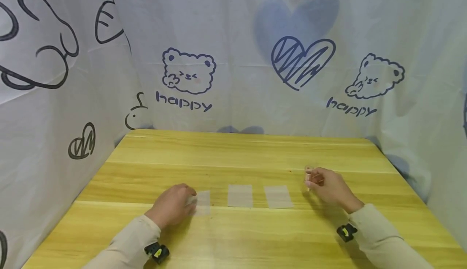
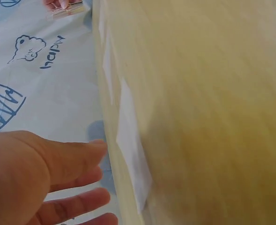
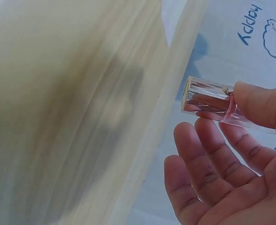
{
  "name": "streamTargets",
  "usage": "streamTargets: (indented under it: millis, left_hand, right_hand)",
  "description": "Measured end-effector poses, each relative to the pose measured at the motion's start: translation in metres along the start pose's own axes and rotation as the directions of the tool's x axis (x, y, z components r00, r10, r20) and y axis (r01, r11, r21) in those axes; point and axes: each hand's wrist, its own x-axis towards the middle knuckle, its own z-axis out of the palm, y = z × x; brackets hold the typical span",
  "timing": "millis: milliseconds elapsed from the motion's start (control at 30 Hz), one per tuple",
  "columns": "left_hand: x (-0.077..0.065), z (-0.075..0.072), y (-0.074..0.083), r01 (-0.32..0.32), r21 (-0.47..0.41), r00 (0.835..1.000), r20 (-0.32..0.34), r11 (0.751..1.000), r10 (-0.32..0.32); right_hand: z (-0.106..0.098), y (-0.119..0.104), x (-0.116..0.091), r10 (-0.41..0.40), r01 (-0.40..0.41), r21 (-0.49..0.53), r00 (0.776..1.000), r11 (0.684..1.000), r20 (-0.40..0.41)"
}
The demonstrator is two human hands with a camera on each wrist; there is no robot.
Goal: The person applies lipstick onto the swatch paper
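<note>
My right hand (image 1: 333, 187) pinches a small clear tube (image 3: 208, 101) between thumb and fingers, above the table to the right of the paper squares. Shiny and see-through, the tube has a gold-rimmed end and a pinkish band; its exact kind is not plain. My left hand (image 1: 175, 205) hovers at the leftmost white paper square (image 1: 203, 203), covering part of its left edge in the head view. The left wrist view shows those fingers loosely spread, holding nothing. To the right lie the middle square (image 1: 240, 196) and the right square (image 1: 279, 197), flat in a row.
The squares lie on a yellow wood-grain table (image 1: 233, 240). White cloth (image 1: 233, 25) printed with hearts, bears and "happy" hangs behind it and at both sides. Each wrist carries a small black camera, such as the left camera (image 1: 157, 252).
</note>
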Motion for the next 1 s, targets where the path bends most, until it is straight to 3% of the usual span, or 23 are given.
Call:
streamTargets:
  millis: [400, 1000]
  left_hand:
    - [0.004, -0.001, 0.005, -0.041, -0.024, 0.993, -0.114, 0.999, 0.038]
    - [0.011, -0.002, 0.022, -0.124, -0.081, 0.986, -0.123, 0.989, 0.114]
  right_hand:
    - [0.003, -0.025, -0.003, -0.067, 0.067, -0.028, 0.997, 0.997, 0.031]
    - [0.012, -0.048, -0.004, -0.187, 0.187, -0.008, 0.982, 0.982, 0.010]
